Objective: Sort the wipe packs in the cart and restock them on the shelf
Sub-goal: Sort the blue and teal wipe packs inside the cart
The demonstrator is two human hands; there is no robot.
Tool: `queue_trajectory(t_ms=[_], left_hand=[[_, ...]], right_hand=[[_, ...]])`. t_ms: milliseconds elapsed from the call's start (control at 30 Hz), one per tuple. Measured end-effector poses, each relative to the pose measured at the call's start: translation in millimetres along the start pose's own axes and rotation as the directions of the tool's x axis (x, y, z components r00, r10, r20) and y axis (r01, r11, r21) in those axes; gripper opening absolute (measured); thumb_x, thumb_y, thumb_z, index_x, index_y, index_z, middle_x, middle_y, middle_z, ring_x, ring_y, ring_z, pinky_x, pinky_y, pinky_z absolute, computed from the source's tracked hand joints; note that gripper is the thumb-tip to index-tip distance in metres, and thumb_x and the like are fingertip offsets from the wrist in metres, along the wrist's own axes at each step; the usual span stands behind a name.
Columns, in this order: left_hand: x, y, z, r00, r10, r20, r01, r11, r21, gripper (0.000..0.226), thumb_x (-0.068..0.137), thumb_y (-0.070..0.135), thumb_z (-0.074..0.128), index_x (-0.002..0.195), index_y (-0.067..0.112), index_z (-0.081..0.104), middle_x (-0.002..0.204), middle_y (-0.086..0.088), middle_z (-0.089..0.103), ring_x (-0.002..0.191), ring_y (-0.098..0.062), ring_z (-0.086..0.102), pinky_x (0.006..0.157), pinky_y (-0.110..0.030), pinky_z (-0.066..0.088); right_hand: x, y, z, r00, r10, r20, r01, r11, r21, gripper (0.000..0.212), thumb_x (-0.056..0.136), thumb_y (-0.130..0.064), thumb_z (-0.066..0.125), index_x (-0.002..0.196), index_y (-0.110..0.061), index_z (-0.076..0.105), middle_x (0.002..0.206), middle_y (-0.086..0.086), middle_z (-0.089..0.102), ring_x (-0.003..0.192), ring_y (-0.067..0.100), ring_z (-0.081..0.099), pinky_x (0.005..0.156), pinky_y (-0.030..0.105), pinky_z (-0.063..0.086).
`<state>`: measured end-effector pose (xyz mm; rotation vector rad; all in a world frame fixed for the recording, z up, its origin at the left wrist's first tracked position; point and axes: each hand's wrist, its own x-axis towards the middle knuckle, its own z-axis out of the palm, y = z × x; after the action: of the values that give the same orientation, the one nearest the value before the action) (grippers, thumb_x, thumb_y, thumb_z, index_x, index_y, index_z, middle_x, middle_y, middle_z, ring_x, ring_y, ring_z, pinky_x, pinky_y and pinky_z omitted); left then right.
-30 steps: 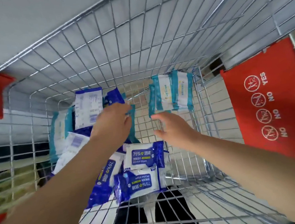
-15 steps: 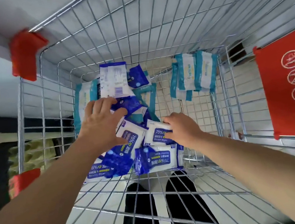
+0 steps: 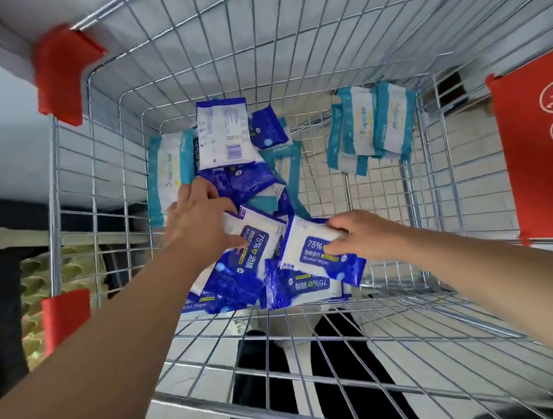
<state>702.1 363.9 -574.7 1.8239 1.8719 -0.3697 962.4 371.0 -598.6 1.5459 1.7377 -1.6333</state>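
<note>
Inside the wire cart (image 3: pixel 116 179) lies a heap of dark blue alcohol wipe packs (image 3: pixel 230 183) mixed with some teal packs (image 3: pixel 167 166). A separate group of teal packs (image 3: pixel 373 122) leans at the far right corner. My left hand (image 3: pixel 197 221) grips a blue-and-white pack (image 3: pixel 261 235) at the heap's near side, thumb on its label. My right hand (image 3: pixel 357 234) pinches the right edge of another blue pack marked 75% (image 3: pixel 310 250), which lies on top of further blue packs (image 3: pixel 298 288).
Red plastic corner guards (image 3: pixel 63 71) sit on the cart's left rim. A red sign with prohibition icons (image 3: pixel 550 147) hangs on the cart's right side. Bare wire floor shows between the two pack groups. Dark legs show below the cart.
Both hands have moved down onto the blue packs: the left now has one in its grip and the right has closed on the 75% pack. The camera has moved closer to the cart.
</note>
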Motion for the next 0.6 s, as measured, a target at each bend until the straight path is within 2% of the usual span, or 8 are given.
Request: queue_trajectory(t_ms=[100, 200, 233, 300, 367, 433, 533, 600], left_hand=[[3.1, 0.1, 2.2, 1.000, -0.022, -0.011, 0.021, 0.996, -0.087, 0.043, 0.066, 0.052, 0.080, 0.102, 0.033, 0.068, 0.109, 0.007, 0.033, 0.112, -0.018, 0.033, 0.098, -0.036, 0.035], [5.1, -2.7, -0.6, 0.999, -0.050, 0.013, 0.052, 0.981, -0.188, 0.033, 0.064, 0.049, 0.082, 0.089, 0.032, 0.067, 0.108, 0.009, 0.041, 0.115, -0.019, 0.036, 0.098, -0.036, 0.035], [6.1, -4.8, -3.1, 0.998, -0.056, 0.023, 0.060, 0.971, -0.231, 0.030, 0.063, 0.049, 0.082, 0.081, 0.033, 0.064, 0.107, 0.008, 0.048, 0.113, -0.020, 0.041, 0.097, -0.037, 0.039], [6.6, -6.7, -12.4, 0.996, -0.082, 0.027, 0.086, 0.926, -0.367, 0.030, 0.062, 0.045, 0.085, 0.069, 0.032, 0.058, 0.098, 0.002, 0.062, 0.095, -0.018, 0.056, 0.084, -0.034, 0.047], [4.8, -3.3, -23.9, 0.995, -0.088, 0.039, 0.096, 0.879, -0.468, 0.029, 0.066, 0.034, 0.085, 0.068, 0.026, 0.057, 0.086, 0.002, 0.065, 0.079, -0.015, 0.058, 0.072, -0.028, 0.047], [3.0, 4.9, -31.9, 0.996, -0.075, 0.045, 0.088, 0.863, -0.497, 0.029, 0.068, 0.031, 0.085, 0.069, 0.023, 0.057, 0.082, 0.006, 0.064, 0.076, -0.012, 0.057, 0.068, -0.026, 0.045], [5.5, 30.0, -35.0, 0.996, -0.078, 0.038, 0.086, 0.837, -0.540, 0.028, 0.069, 0.032, 0.083, 0.073, 0.022, 0.057, 0.082, 0.006, 0.065, 0.080, -0.017, 0.062, 0.072, -0.030, 0.047], [12.0, 51.3, -30.6, 0.996, -0.077, 0.047, 0.090, 0.800, -0.593, 0.027, 0.071, 0.031, 0.082, 0.083, 0.022, 0.060, 0.084, 0.004, 0.067, 0.085, -0.020, 0.064, 0.078, -0.035, 0.050]], right_hand=[[5.1, 1.9, 24.7, 0.999, -0.026, 0.031, 0.028, 0.999, -0.043, 0.024, 0.084, -0.017, 0.067, 0.107, -0.016, 0.063, 0.086, -0.001, 0.062, 0.057, 0.006, 0.051, 0.047, 0.017, 0.035], [9.5, 3.2, 33.5, 0.999, -0.023, 0.023, 0.024, 0.999, -0.030, 0.025, 0.081, -0.017, 0.068, 0.106, -0.016, 0.064, 0.091, -0.001, 0.063, 0.068, 0.011, 0.057, 0.052, 0.020, 0.038], [10.1, 3.9, 32.0, 0.999, -0.018, 0.029, 0.019, 1.000, -0.017, 0.026, 0.081, -0.018, 0.069, 0.106, -0.017, 0.064, 0.094, 0.000, 0.064, 0.072, 0.013, 0.059, 0.054, 0.021, 0.040], [9.3, 6.3, 23.4, 0.999, -0.002, 0.039, 0.001, 0.999, 0.040, 0.024, 0.082, -0.019, 0.069, 0.105, -0.021, 0.063, 0.097, 0.000, 0.066, 0.077, 0.013, 0.063, 0.057, 0.022, 0.046], [4.0, 9.9, 7.7, 0.999, 0.023, 0.028, -0.026, 0.992, 0.126, 0.022, 0.084, -0.020, 0.068, 0.104, -0.023, 0.061, 0.098, -0.001, 0.067, 0.080, 0.011, 0.067, 0.060, 0.022, 0.051], [-4.0, 17.3, -11.3, 0.998, 0.060, -0.005, -0.059, 0.984, 0.165, 0.021, 0.086, -0.021, 0.067, 0.106, -0.021, 0.060, 0.099, -0.001, 0.069, 0.080, 0.009, 0.067, 0.058, 0.022, 0.050], [-19.5, 36.8, -39.6, 0.984, 0.144, -0.103, -0.123, 0.974, 0.192, 0.019, 0.088, -0.019, 0.065, 0.105, -0.015, 0.060, 0.097, 0.004, 0.069, 0.077, 0.012, 0.067, 0.058, 0.025, 0.052], [-28.4, 52.9, -54.5, 0.960, 0.218, -0.174, -0.181, 0.962, 0.204, 0.019, 0.089, -0.016, 0.063, 0.107, -0.012, 0.058, 0.096, 0.005, 0.068, 0.073, 0.014, 0.065, 0.054, 0.024, 0.049]])
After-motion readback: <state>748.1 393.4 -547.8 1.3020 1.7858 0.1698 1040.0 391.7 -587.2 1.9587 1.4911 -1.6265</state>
